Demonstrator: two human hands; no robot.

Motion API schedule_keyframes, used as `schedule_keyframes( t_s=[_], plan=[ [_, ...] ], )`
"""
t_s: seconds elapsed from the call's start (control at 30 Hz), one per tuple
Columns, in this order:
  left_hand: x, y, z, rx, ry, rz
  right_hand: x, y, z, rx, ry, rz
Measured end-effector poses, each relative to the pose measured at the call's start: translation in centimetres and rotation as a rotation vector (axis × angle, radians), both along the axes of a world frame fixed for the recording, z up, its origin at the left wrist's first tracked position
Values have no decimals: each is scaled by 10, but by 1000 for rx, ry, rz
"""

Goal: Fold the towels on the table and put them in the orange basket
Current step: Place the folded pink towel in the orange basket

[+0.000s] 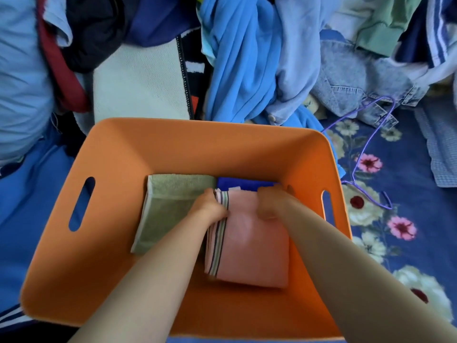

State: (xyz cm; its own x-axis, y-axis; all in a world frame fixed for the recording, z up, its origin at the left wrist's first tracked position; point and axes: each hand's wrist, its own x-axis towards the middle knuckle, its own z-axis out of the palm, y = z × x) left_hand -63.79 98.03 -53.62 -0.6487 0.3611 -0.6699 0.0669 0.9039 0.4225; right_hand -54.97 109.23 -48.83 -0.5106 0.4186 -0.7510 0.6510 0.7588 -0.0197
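The orange basket [118, 154] fills the middle of the view. Inside it lies a folded green towel [168, 209] on the left and a folded pink towel [254, 246] with a striped edge on the right. A folded dark blue towel [243, 183] shows behind the pink one, partly covered by it. Both my arms reach down into the basket. My left hand [210, 206] grips the pink towel's striped far-left corner. My right hand [270, 203] is closed on its far-right edge.
A heap of clothes lies behind the basket: a bright blue garment [242, 60], a white knit piece [141, 80], denim [356, 78]. A purple wire hanger [363, 154] rests on the floral blue cloth [395, 219] at the right.
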Motion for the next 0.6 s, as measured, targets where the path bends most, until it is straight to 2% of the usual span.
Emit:
schedule_keyframes(
  t_s=[0.13,0.23,0.37,0.43,0.53,0.6],
  plan=[
    [-3,-8,8,55,31,-36,-4,-3,8,29,62,-16],
    [-6,-8,21,80,56,-62,-4,-4,23,105,198,-32],
    [-19,-3,40,192,34,14,-8,4,37,193,341,-29],
    [-18,4,47,243,92,30,-12,3,36,254,339,-33],
    [-4,12,43,222,198,17,-6,-3,18,429,305,82],
    [10,4,39,217,404,-115,3,-9,6,487,340,144]
  ],
)
